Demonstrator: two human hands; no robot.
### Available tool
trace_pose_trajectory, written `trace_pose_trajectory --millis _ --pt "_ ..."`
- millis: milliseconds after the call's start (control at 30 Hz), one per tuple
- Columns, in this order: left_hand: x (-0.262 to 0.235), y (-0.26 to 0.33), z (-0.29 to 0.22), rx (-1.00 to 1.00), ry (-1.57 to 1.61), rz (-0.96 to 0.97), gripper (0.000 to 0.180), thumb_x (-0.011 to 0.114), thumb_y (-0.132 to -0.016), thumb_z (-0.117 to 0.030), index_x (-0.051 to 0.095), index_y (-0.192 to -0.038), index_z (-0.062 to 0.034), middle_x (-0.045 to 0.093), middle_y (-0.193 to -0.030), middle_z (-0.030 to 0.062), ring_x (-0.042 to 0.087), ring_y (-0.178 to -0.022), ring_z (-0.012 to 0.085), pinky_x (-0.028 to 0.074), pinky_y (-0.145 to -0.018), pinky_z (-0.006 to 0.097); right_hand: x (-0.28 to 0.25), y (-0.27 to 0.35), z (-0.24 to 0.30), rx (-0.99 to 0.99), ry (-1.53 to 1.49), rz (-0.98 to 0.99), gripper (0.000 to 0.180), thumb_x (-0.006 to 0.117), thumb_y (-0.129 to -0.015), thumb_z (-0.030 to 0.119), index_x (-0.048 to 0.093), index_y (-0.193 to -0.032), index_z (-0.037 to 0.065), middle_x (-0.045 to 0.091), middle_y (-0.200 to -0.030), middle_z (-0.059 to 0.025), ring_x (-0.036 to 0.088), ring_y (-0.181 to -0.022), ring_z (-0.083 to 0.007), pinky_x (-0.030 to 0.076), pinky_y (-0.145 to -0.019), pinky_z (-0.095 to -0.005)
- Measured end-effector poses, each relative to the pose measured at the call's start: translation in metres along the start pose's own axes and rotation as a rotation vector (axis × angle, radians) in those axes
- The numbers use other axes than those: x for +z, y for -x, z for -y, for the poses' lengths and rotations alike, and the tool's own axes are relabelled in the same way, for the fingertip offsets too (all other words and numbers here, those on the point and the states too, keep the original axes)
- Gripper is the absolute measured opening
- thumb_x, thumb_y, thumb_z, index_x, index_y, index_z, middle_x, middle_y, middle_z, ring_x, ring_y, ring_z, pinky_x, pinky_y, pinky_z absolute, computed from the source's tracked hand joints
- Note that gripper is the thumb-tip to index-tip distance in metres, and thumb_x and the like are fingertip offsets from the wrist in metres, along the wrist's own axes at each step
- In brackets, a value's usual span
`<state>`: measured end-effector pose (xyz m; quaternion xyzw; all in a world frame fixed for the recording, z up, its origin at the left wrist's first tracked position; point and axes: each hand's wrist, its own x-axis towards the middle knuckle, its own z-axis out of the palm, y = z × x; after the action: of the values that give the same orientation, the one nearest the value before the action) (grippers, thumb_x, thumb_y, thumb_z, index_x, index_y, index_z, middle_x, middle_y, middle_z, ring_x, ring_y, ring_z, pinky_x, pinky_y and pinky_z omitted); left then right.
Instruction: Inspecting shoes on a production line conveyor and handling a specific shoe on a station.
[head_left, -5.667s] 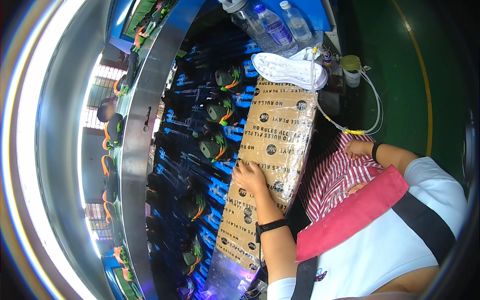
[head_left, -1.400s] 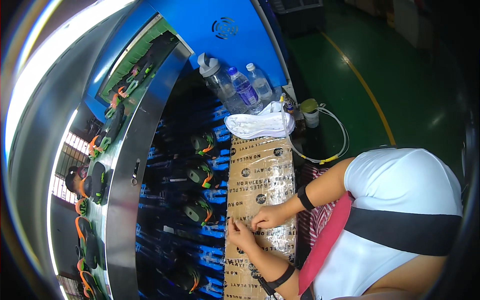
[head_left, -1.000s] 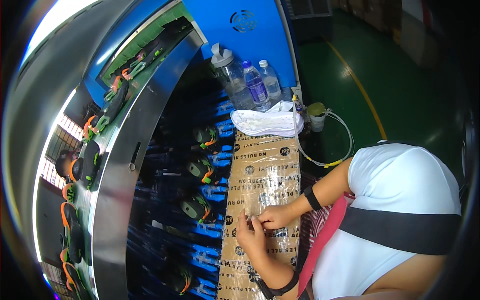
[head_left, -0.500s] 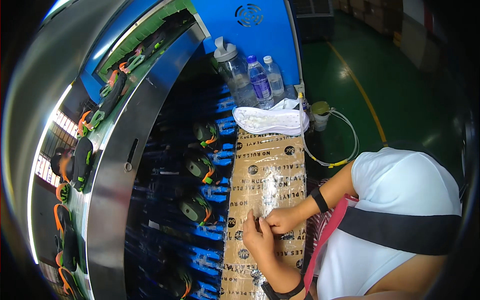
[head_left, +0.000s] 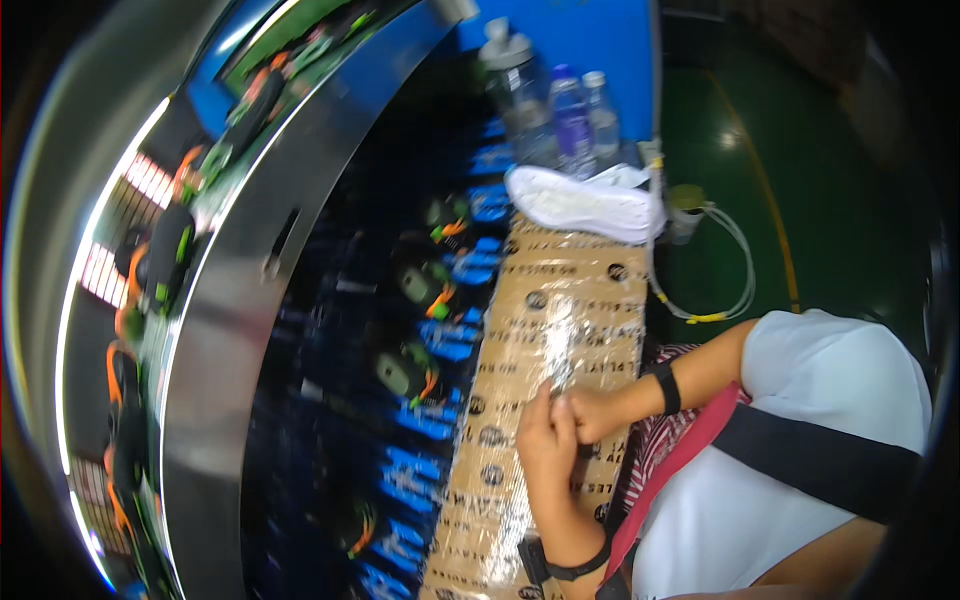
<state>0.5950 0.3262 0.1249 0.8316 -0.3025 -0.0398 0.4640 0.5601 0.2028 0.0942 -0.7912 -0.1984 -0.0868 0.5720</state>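
My left hand (head_left: 545, 432) and my right hand (head_left: 592, 413) meet above a bench top covered with printed brown cardboard (head_left: 565, 322) under clear film. The left fingers are drawn together and point away from me, against the curled fingers of the right hand. Whatever sits between the fingertips is too small and blurred to make out. Further along the bench, a white shoe sole (head_left: 583, 203) lies near the bottles. Left of my hands, a dark shoe with orange and green trim (head_left: 408, 372) rests among blue supports.
A large clear jug (head_left: 515, 95), a purple-labelled bottle (head_left: 572, 125) and a smaller clear bottle (head_left: 601, 122) stand at the bench's far end. A small pot (head_left: 686, 212) with a looped hose is beside it. A metal-sided conveyor (head_left: 225, 330) carries several shoes on the left.
The view has shifted, so the bench and bottles appear further right and higher. My left fingers, earlier somewhat spread, have closed together beside the right hand.
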Motion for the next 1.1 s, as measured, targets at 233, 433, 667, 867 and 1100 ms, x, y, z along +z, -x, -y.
trace_pose_trajectory --millis 233,433,667,867,1100 --pt "-0.001 -0.006 -0.001 0.002 0.267 0.090 0.050 0.061 -0.073 -0.032 0.054 -0.112 -0.0015 0.060 -0.099 0.0205 0.059 -0.087 0.0349 0.047 -0.075 0.037 -0.008 0.008 -0.013 -0.174 0.088 0.029 0.018 0.054 -0.065 0.004 0.058 -0.082 0.002 0.056 -0.074 -0.0150 0.054 -0.065 -0.0314 0.044 -0.059 -0.0351" --pt "-0.026 0.009 0.002 -0.135 0.127 0.050 0.052 0.055 -0.074 -0.040 0.056 -0.108 -0.0014 0.060 -0.090 0.0246 0.059 -0.083 0.0371 0.048 -0.072 0.039 0.016 0.001 -0.007 0.109 -0.162 0.081 0.014 0.051 -0.075 0.007 0.059 -0.085 0.000 0.059 -0.083 -0.0119 0.057 -0.074 -0.0235 0.044 -0.068 -0.0319" --pt "-0.017 0.009 0.000 -0.193 0.057 0.025 0.042 0.051 -0.077 -0.039 0.057 -0.090 0.0006 0.060 -0.071 0.0217 0.059 -0.067 0.0378 0.047 -0.062 0.044 0.001 0.013 -0.021 0.199 -0.158 0.070 0.019 0.046 -0.086 0.012 0.058 -0.090 -0.002 0.060 -0.093 -0.0094 0.056 -0.086 -0.0160 0.043 -0.078 -0.0296" --pt "-0.017 0.011 0.002 -0.208 0.053 0.004 0.044 0.051 -0.077 -0.039 0.057 -0.089 0.0025 0.060 -0.069 0.0210 0.059 -0.068 0.0366 0.047 -0.062 0.044 -0.001 0.014 -0.027 0.187 -0.106 0.063 0.019 0.046 -0.086 0.012 0.058 -0.091 -0.002 0.060 -0.092 -0.0092 0.056 -0.085 -0.0163 0.042 -0.078 -0.0297" --pt "-0.008 0.011 0.007 -0.190 0.047 -0.054 0.044 0.052 -0.077 -0.039 0.058 -0.089 0.0032 0.061 -0.070 0.0205 0.059 -0.069 0.0365 0.046 -0.065 0.044 -0.003 0.019 -0.043 0.177 -0.081 0.021 0.025 0.051 -0.085 0.019 0.057 -0.095 -0.003 0.060 -0.087 -0.0066 0.056 -0.079 -0.0133 0.043 -0.070 -0.0267"
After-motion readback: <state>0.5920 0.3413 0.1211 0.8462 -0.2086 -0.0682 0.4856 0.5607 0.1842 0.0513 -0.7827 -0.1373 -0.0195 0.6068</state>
